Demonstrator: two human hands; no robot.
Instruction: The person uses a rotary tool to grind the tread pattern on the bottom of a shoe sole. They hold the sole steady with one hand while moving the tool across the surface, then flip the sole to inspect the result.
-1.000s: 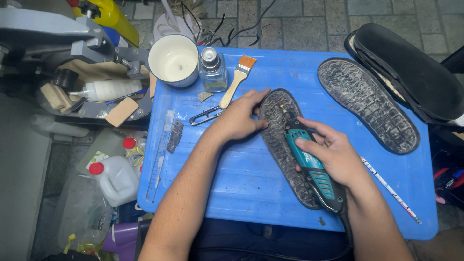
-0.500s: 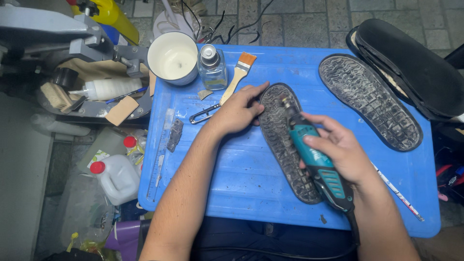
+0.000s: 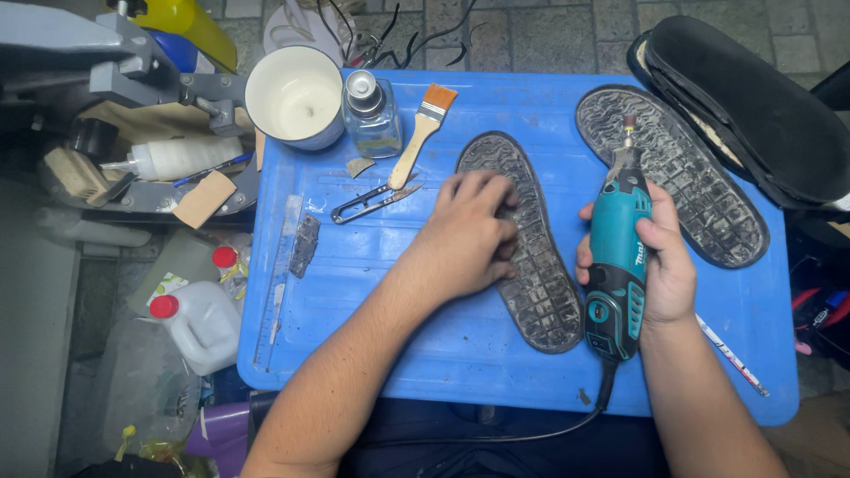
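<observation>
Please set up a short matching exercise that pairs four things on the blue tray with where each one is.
Things:
1. rotary tool
2. near shoe sole
3. paintbrush
4. white cup

Places:
A. at the tray's far left corner
B. pressed flat under the left hand
C. gripped in the right hand, tip pointing away
D. lying just right of the small glass bottle

Pairs: 1-C, 2-B, 3-D, 4-A
</observation>
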